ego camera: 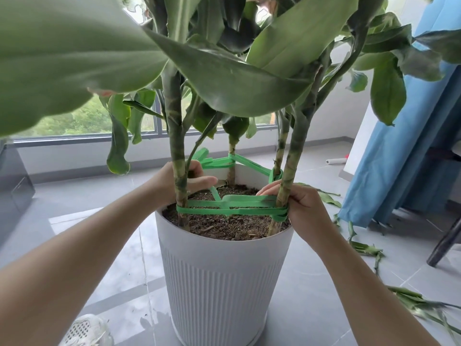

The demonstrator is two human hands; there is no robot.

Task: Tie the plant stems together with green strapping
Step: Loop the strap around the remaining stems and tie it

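Head view: pinching a loose strand of green strapping (232,204) with the left hand (192,177) behind the near-left stem (178,151). Gripping the wrapped bands against the near-right stem (290,166) with the right hand (301,208). Stretching stem to stem just above the soil (224,226) in the white pot (224,283).

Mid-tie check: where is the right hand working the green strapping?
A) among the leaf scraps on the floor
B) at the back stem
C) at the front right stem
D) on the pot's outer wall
C: the right hand holds the green strapping where it wraps around the front right stem, just above the soil.
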